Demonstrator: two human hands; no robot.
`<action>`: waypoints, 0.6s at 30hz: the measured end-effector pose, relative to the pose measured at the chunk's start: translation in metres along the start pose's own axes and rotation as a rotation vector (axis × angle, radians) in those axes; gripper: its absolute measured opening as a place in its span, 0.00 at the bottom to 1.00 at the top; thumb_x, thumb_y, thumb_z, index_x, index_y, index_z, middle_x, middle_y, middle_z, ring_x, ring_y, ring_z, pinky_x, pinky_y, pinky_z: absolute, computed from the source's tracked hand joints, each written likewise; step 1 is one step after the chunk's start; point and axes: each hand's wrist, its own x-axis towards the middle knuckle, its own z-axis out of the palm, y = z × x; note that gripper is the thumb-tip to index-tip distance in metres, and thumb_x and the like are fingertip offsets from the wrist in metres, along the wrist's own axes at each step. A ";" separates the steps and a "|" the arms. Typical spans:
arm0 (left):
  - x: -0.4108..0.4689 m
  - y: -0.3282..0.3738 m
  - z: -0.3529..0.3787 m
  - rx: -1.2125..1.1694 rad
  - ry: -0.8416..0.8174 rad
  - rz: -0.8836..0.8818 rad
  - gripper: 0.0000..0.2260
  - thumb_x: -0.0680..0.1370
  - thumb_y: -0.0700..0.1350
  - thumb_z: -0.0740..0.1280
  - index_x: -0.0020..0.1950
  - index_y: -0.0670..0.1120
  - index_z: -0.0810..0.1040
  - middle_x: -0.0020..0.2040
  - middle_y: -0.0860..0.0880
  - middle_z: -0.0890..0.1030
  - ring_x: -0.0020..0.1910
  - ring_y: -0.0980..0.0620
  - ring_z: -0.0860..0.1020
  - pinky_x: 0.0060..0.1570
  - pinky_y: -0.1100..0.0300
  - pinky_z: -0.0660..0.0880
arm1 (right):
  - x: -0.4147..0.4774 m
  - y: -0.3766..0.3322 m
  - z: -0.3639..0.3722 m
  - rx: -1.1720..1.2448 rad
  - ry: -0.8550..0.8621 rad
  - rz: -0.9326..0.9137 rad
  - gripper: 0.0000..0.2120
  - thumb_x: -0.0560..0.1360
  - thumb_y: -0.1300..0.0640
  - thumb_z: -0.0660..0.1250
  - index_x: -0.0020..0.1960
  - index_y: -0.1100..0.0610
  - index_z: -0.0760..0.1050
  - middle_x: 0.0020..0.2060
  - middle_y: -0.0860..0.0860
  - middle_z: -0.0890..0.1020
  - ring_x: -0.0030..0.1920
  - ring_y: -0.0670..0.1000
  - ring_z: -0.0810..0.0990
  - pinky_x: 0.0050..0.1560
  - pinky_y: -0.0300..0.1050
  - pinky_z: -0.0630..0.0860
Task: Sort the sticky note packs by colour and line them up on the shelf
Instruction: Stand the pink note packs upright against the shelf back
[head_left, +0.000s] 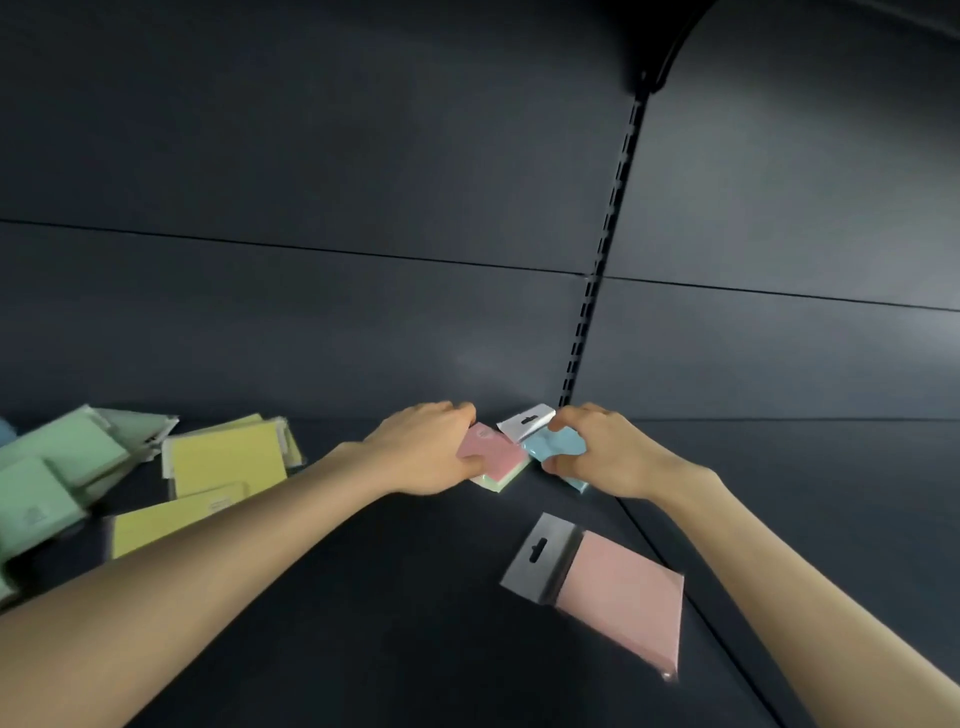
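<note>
Both my hands are at the back of the dark shelf (415, 597). My left hand (426, 449) grips a pink pack (501, 457) that lies on top of a pale green one. My right hand (602, 452) grips a blue pack (556, 447) with a white hang tab (524, 422), right beside the pink one. Another pink pack (618, 597) with a grey hang tab lies flat nearer to me on the right. Yellow packs (226, 462) and green packs (47, 467) lie in loose piles on the left.
A slotted upright (602, 260) runs up the dark back panel just behind my right hand. A seam (691, 597) between shelf boards passes under my right forearm. Bare dark shelf lies between my forearms.
</note>
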 end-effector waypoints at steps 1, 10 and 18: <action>0.006 0.001 0.004 -0.024 -0.012 -0.031 0.21 0.76 0.59 0.62 0.60 0.44 0.69 0.57 0.48 0.75 0.52 0.47 0.74 0.49 0.53 0.73 | 0.005 0.006 0.001 0.003 -0.015 0.000 0.22 0.76 0.51 0.67 0.67 0.54 0.68 0.64 0.54 0.70 0.62 0.53 0.70 0.52 0.38 0.64; 0.024 0.012 0.025 -0.178 0.022 -0.243 0.31 0.70 0.64 0.69 0.62 0.43 0.69 0.57 0.47 0.77 0.53 0.45 0.76 0.50 0.53 0.73 | 0.038 0.039 0.004 0.116 -0.135 -0.054 0.30 0.73 0.43 0.68 0.69 0.54 0.63 0.64 0.53 0.71 0.59 0.52 0.72 0.52 0.40 0.66; 0.016 0.032 0.028 -0.541 0.213 -0.445 0.22 0.63 0.49 0.79 0.50 0.42 0.75 0.45 0.47 0.79 0.39 0.52 0.77 0.34 0.60 0.71 | 0.040 0.049 0.007 0.371 -0.048 -0.140 0.28 0.62 0.50 0.80 0.55 0.54 0.68 0.47 0.43 0.68 0.58 0.49 0.68 0.48 0.35 0.66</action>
